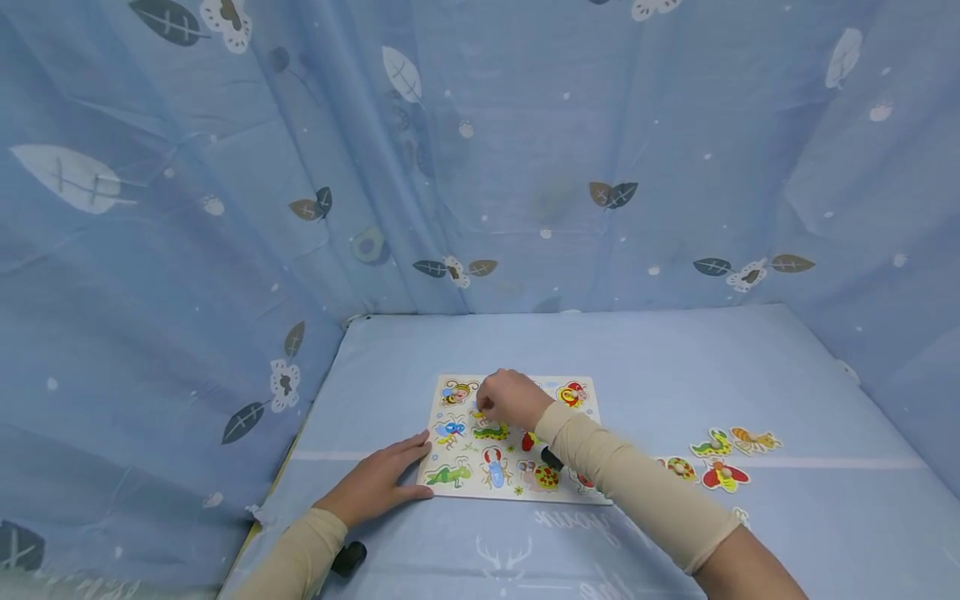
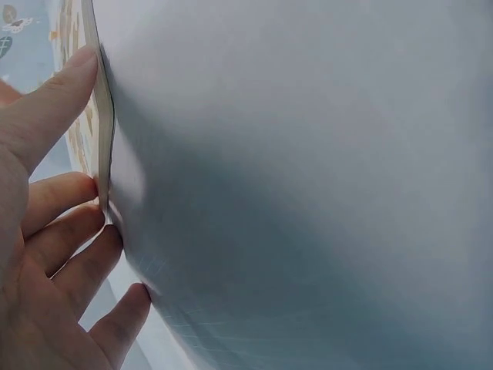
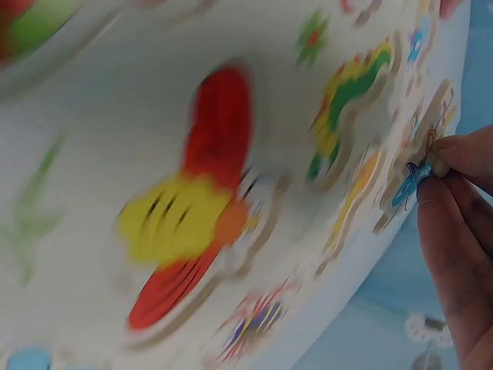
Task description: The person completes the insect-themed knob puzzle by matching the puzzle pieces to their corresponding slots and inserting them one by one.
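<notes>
A pale wooden puzzle board (image 1: 487, 495) with painted insects lies on the table. My left hand (image 1: 378, 482) rests at its left edge; in the left wrist view the thumb (image 2: 68, 81) and fingertips touch the board's side. Over the board's upper middle is my right hand (image 1: 512, 398). In the right wrist view its thumb and finger pinch the small knob of a blue insect puzzle piece (image 3: 408, 183), which is at a matching recess near the board's far edge. Whether the piece sits fully flat cannot be told. The right forearm covers part of the board's right side.
Loose puzzle pieces lie right of the board: a caterpillar (image 1: 712, 443), a wasp-like insect (image 1: 754, 441), a red winged insect (image 1: 724, 476) and a spotted round one (image 1: 681, 469). Another piece (image 1: 741, 516) is partly hidden by the right arm. Blue patterned cloth (image 1: 525, 167) hangs behind the table.
</notes>
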Action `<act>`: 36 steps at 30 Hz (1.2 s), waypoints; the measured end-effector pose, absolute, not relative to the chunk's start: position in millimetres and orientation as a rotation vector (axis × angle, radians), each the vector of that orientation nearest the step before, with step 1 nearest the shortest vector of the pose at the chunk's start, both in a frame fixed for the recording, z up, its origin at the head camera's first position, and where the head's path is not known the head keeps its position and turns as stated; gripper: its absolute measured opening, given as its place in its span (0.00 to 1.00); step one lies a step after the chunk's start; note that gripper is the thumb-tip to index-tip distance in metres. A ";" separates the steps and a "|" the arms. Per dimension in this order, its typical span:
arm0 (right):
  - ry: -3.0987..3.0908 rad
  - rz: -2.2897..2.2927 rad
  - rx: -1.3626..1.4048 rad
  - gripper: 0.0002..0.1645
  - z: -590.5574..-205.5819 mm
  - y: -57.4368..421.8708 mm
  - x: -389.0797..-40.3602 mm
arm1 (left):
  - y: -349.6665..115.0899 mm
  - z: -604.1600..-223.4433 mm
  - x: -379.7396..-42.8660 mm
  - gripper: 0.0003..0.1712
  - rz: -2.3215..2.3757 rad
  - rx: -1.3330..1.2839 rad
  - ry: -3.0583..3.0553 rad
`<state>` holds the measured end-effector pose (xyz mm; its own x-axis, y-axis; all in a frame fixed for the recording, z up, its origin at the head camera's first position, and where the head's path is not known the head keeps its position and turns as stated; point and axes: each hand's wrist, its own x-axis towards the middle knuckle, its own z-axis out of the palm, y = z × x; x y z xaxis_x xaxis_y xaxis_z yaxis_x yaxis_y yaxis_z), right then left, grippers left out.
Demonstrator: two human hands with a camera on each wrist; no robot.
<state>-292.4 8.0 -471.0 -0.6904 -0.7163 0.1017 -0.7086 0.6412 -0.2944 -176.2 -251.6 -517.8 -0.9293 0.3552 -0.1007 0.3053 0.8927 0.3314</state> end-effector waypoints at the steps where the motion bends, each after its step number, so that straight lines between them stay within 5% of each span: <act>1: 2.812 -0.484 -1.238 0.05 -471.0 1.0 -290.7 | -251.3 -517.6 -176.6 0.50 0.465 0.513 2.900; 20: 2.765 -0.363 -1.309 0.04 -492.9 -58.5 -275.3 | -255.0 -517.4 -177.2 0.47 0.488 0.609 2.893; 36: 2.762 -0.288 -1.340 0.07 -492.4 -61.9 -276.3 | -254.9 -514.4 -175.5 0.47 0.496 0.610 2.889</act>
<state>-276.3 -61.9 -492.4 -0.6211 -0.7832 0.0294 -0.7724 0.6053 -0.1925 -175.5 -254.9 -514.4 -0.9065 0.4155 -0.0744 0.3669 0.8627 0.3479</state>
